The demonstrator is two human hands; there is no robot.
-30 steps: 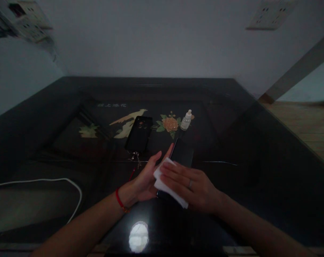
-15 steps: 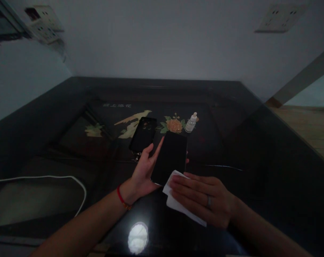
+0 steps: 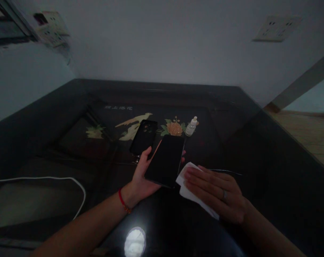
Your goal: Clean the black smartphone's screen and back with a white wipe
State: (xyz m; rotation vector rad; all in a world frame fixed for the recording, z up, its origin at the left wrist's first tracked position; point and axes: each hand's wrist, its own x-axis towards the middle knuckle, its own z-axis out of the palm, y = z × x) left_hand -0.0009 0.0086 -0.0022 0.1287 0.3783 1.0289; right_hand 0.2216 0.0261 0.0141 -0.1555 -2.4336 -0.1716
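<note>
My left hand holds a black phone from underneath, its dark screen facing up above the glossy black table. A red cord is around that wrist. My right hand, with a ring on one finger, lies flat on a folded white cloth just to the right of the phone's lower edge. The cloth is off the screen. Behind the phone lie a black phone case and a small clear dropper bottle.
The tabletop carries an inlaid bird and flower picture. A white cable loops across the left side. A lamp's reflection glares near the front edge. Wall sockets sit high on the back wall; wooden floor lies to the right.
The cloth under my right hand slid off the phone's screen, down and to the right. My left hand tilted the phone up so its whole dark screen shows.
</note>
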